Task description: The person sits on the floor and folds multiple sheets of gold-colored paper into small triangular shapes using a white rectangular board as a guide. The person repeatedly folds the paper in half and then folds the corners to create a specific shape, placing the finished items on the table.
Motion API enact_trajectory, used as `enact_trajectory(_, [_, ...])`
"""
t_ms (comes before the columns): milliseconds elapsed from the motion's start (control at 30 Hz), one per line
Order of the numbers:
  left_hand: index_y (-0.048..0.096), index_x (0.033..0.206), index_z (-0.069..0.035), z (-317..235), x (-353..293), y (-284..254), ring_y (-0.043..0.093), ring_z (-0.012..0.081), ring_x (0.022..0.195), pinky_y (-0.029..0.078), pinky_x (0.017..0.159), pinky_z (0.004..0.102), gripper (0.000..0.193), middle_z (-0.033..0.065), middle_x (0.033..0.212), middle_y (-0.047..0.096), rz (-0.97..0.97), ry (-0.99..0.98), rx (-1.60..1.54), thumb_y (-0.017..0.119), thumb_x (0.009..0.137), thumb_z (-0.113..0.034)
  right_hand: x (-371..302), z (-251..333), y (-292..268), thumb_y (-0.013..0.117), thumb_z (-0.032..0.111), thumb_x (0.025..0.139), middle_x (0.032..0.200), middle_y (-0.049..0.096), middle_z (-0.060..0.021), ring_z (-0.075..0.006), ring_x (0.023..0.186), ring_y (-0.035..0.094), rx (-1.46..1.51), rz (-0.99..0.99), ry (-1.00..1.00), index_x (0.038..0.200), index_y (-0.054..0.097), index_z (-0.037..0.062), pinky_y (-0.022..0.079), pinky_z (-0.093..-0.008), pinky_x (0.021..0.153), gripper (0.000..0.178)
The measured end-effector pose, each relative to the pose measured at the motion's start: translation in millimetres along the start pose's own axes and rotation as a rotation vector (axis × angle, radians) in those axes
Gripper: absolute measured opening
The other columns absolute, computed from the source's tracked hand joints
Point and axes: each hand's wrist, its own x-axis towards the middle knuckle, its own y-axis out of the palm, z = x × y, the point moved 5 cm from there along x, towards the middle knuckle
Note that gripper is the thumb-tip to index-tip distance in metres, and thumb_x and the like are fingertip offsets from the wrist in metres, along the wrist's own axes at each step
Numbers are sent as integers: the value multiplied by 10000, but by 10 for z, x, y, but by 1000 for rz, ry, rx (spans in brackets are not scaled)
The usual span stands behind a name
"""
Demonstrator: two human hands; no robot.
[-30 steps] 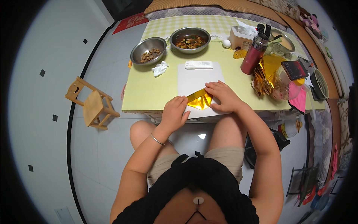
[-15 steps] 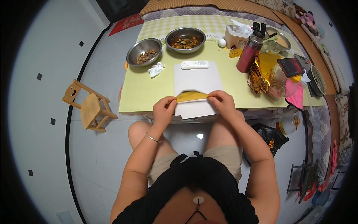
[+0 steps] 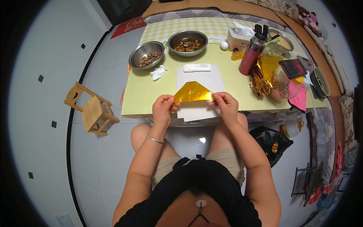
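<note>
A shiny sheet of gold foil paper [image 3: 194, 93], folded into a flat trapezoid, spans the gap between my hands. My left hand [image 3: 163, 108] pinches its left corner between thumb and fingers. At the opposite corner my right hand [image 3: 226, 104] grips it the same way. Both hands hover over the near edge of a white sheet of paper [image 3: 200, 112], which lies on the table and partly hangs past its edge. Farther up that sheet rests a flat white plastic object [image 3: 197, 67]. Beside it on the left is a crumpled tissue [image 3: 158, 72].
Metal bowls of peanuts [image 3: 149, 59] and a dish in broth [image 3: 188, 45] stand at the back left. On the right are a red thermos [image 3: 252, 55], gold foil pieces [image 3: 261, 79] and a phone [image 3: 293, 69]. A wooden chair [image 3: 92, 109] and black bag [image 3: 272, 145] are on the floor.
The gold foil paper has tilted, so its broad shiny face now shows instead of a narrow, darker strip. Both hands keep their hold on its corners.
</note>
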Motion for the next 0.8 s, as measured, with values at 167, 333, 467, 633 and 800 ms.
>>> enact_trajectory(167, [636,1110,42,-112,-72,155,720,189,804,563,695,248,158,125,945,721,75,124,134,637,953,27,-81,65,-108,626,22,984,893,710,-87,-142,746,709,-7,-32,-1,1142,665,-43,554,-227,655,176])
enact_trajectory(333, [646,1236,53,-202,-13,309,735,194,844,580,747,256,295,132,980,734,237,186,165,639,941,51,-132,111,-348,629,83,993,905,737,-109,-147,713,718,-57,46,370,1108,675,-31,522,-208,605,168])
enact_trajectory(467, [720,1049,60,-221,46,512,724,168,756,578,660,255,144,112,899,736,265,98,302,700,919,3,-255,320,-506,648,85,981,817,728,-87,-109,620,679,-160,72,368,981,689,-30,482,-203,543,122])
enact_trajectory(633, [728,931,30,-164,82,772,684,118,687,544,612,227,62,60,787,709,335,-13,409,723,905,-26,-377,484,-678,656,61,964,780,715,-69,-90,573,641,-198,0,257,954,691,-25,475,-205,526,94])
enact_trajectory(800, [721,898,12,-127,138,994,601,85,621,471,566,209,78,42,777,688,518,88,612,733,907,-64,-393,671,-888,649,55,961,755,703,-63,-85,547,622,-200,-40,245,936,682,-17,465,-204,510,84])
